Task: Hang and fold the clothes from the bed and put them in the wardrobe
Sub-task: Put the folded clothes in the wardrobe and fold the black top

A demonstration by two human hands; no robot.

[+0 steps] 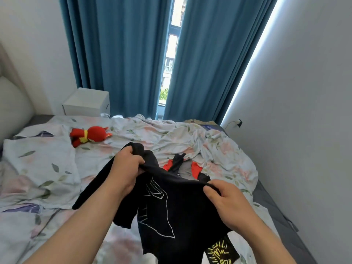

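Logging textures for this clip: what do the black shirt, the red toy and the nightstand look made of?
Black shirt: soft matte knit, probably cotton; it drapes and bunches in both hands.
Red toy: plush fabric, rounded and fuzzy-looking.
Nightstand: smooth white board, likely painted or laminated wood; flat faces, crisp edges.

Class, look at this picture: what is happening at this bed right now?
A person stands at the bed holding up a black T-shirt with a white line print. The left hand grips bunched fabric near its top, and the right hand pinches the upper edge. Another garment, black, red and grey, lies on the floral sheet behind it. A red plush toy lies farther back. No wardrobe is in view.
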